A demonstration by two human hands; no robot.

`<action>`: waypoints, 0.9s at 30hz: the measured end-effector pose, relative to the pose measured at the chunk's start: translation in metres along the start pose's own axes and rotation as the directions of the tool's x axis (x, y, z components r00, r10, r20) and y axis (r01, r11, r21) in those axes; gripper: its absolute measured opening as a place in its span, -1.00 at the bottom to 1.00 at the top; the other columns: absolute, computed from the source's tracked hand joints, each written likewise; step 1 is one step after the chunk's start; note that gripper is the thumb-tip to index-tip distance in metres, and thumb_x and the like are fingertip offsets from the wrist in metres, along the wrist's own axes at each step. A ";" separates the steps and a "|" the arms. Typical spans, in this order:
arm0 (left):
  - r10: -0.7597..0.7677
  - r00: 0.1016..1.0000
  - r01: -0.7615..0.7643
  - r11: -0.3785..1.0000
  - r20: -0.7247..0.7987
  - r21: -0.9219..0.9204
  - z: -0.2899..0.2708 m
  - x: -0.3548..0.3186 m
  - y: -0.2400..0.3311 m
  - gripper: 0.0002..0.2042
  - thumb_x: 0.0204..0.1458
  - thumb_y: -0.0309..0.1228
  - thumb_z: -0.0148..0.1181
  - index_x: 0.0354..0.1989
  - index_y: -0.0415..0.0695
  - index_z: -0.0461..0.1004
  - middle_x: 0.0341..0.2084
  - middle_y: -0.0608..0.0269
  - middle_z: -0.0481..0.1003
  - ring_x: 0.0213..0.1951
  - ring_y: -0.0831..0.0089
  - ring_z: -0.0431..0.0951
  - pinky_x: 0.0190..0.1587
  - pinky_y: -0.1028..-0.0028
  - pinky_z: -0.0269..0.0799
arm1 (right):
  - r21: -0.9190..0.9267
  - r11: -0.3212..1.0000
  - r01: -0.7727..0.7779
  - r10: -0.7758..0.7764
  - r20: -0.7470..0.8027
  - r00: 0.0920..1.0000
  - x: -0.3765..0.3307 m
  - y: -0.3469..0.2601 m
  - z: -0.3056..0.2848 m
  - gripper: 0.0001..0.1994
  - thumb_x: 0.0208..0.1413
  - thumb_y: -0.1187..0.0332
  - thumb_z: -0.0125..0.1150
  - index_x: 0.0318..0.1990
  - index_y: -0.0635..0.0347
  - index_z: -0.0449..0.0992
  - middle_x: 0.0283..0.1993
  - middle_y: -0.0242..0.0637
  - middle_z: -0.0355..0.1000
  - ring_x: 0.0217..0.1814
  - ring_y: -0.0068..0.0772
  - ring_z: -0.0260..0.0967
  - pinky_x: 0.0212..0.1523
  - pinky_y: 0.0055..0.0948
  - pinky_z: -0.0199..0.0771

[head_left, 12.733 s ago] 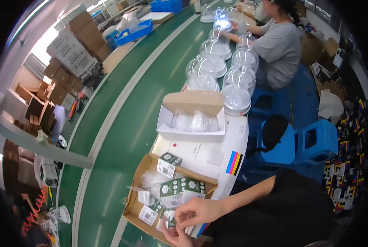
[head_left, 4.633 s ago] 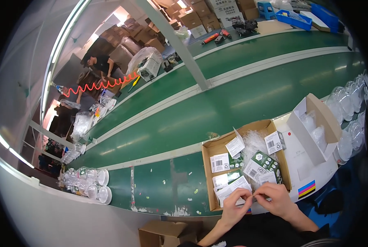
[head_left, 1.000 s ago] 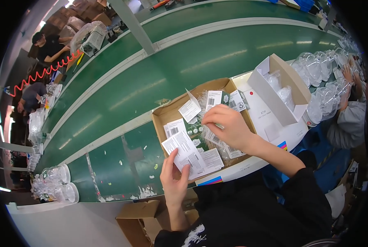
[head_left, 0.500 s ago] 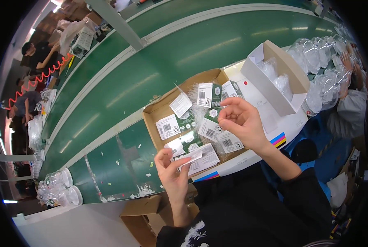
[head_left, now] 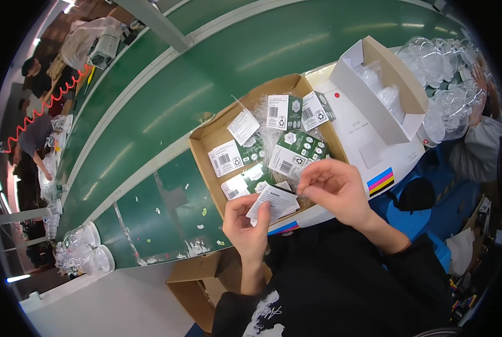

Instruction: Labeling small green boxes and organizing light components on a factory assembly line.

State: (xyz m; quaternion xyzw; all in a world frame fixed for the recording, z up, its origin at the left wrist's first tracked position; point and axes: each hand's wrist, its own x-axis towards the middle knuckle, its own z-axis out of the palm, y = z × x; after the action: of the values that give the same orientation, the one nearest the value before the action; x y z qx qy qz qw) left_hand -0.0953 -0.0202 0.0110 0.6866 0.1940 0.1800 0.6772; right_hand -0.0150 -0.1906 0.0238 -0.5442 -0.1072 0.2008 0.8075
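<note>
My left hand (head_left: 246, 229) pinches a white printed card (head_left: 273, 202) between thumb and fingers, above the near edge of a shallow cardboard tray (head_left: 209, 182). Just right of the card is my right hand (head_left: 341, 194), its thumb and fingertips closed together. Whatever those fingertips hold, if anything, is too small to make out. Several green-and-white printed cards (head_left: 307, 145) lie in the tray, over crinkled clear plastic (head_left: 268, 137). Part of the tray's near right corner is hidden behind my right hand.
A white box (head_left: 369, 92) with clear plastic bags stands to the right of the tray. Beyond it are clear plastic domes (head_left: 430, 62) and another person's hands (head_left: 478, 84). Clear containers (head_left: 88, 250) sit at the far left of the green table (head_left: 167, 123). Below it is an open carton (head_left: 192, 286).
The card in my left hand has turned its printed face upward. My right hand has come down and left, from above the tray to the card's edge.
</note>
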 end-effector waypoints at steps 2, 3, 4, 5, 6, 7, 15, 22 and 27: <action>-0.001 1.000 0.001 1.000 0.002 -0.015 0.002 0.001 -0.002 -0.81 0.00 -0.67 0.22 -0.21 -0.34 0.42 -0.31 0.20 0.50 -0.25 0.54 0.50 -0.14 0.58 0.39 | 0.000 1.000 -0.018 0.018 0.008 1.000 -0.003 0.001 0.005 -0.77 0.04 0.71 0.12 -0.12 0.38 0.44 -0.23 -0.22 0.47 -0.16 -0.47 0.47 -0.14 -0.54 0.48; 0.003 1.000 -0.003 1.000 0.001 -0.031 0.002 0.000 -0.003 -0.82 0.00 -0.69 0.19 -0.20 -0.34 0.42 -0.29 0.18 0.48 -0.22 0.53 0.49 -0.12 0.57 0.37 | -0.019 0.999 -0.039 0.039 0.020 0.999 -0.003 -0.001 0.008 -0.80 0.05 0.71 0.13 -0.15 0.40 0.46 -0.23 -0.21 0.47 -0.17 -0.47 0.48 -0.14 -0.55 0.49; -0.004 1.000 0.004 1.000 0.005 -0.030 0.001 0.000 -0.004 -0.82 0.00 -0.69 0.19 -0.20 -0.34 0.42 -0.29 0.18 0.48 -0.22 0.53 0.49 -0.12 0.57 0.37 | -0.038 0.998 -0.058 0.059 0.031 0.998 -0.003 -0.002 0.009 -0.83 0.05 0.71 0.13 -0.18 0.42 0.48 -0.23 -0.19 0.48 -0.18 -0.46 0.49 -0.15 -0.55 0.49; 0.027 0.999 -0.027 1.000 0.045 0.011 -0.001 0.002 -0.005 -0.82 0.01 -0.70 0.16 -0.20 -0.33 0.42 -0.28 0.18 0.46 -0.22 0.53 0.46 -0.12 0.57 0.34 | -0.036 0.997 -0.061 0.062 0.031 0.998 -0.003 0.000 0.008 -0.83 0.05 0.71 0.13 -0.18 0.42 0.48 -0.23 -0.19 0.48 -0.18 -0.46 0.49 -0.15 -0.55 0.49; 0.056 0.995 -0.061 0.997 0.087 0.049 -0.003 0.002 -0.006 -0.83 0.01 -0.71 0.12 -0.20 -0.33 0.42 -0.27 0.17 0.44 -0.21 0.53 0.43 -0.12 0.57 0.32 | -0.016 0.997 -0.071 0.072 0.056 0.996 -0.002 0.001 0.007 -0.84 0.05 0.70 0.14 -0.18 0.43 0.48 -0.22 -0.18 0.48 -0.18 -0.46 0.49 -0.17 -0.56 0.50; 0.054 0.995 -0.058 0.997 0.087 0.050 -0.005 0.002 -0.006 -0.83 0.01 -0.71 0.12 -0.20 -0.33 0.42 -0.27 0.17 0.44 -0.21 0.53 0.43 -0.12 0.57 0.32 | 0.005 0.997 -0.082 0.081 0.081 0.993 -0.002 0.002 0.005 -0.84 0.06 0.70 0.14 -0.18 0.44 0.49 -0.22 -0.17 0.48 -0.19 -0.46 0.49 -0.18 -0.57 0.50; 0.048 0.995 -0.044 0.998 0.082 -0.052 -0.005 0.001 -0.003 -0.91 0.05 -0.65 0.08 -0.26 -0.31 0.41 -0.32 0.24 0.42 -0.29 0.55 0.37 -0.21 0.62 0.26 | 0.097 0.991 -0.093 0.087 0.065 0.994 0.000 0.005 -0.002 -0.95 0.18 0.58 0.05 -0.23 0.33 0.42 -0.18 -0.12 0.49 -0.18 -0.40 0.50 -0.18 -0.49 0.54; 0.021 0.990 -0.016 0.999 0.140 -0.040 -0.017 0.003 -0.008 -0.93 0.11 -0.55 0.12 -0.33 -0.30 0.42 -0.38 0.28 0.41 -0.34 0.59 0.32 -0.27 0.64 0.21 | 0.192 0.976 -0.103 0.109 -0.022 0.994 0.000 -0.001 -0.015 -0.91 0.09 0.59 -0.01 -0.25 0.27 0.37 -0.32 -0.18 0.48 -0.29 -0.41 0.48 -0.25 -0.51 0.52; 0.025 0.975 0.004 0.991 0.219 -0.131 -0.015 0.002 -0.008 -0.93 0.11 -0.54 0.14 -0.33 -0.30 0.42 -0.39 0.28 0.41 -0.34 0.57 0.33 -0.25 0.63 0.22 | -0.068 0.997 -0.046 0.052 0.080 0.995 0.000 -0.004 -0.012 -0.83 0.09 0.63 0.00 -0.20 0.37 0.50 -0.32 -0.22 0.48 -0.29 -0.45 0.46 -0.30 -0.57 0.46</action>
State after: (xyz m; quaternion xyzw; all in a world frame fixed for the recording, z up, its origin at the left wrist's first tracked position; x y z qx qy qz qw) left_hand -0.1016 -0.0060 0.0037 0.6576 0.1021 0.1187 0.7369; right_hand -0.0098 -0.2017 0.0230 -0.5645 -0.1333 0.2390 0.7787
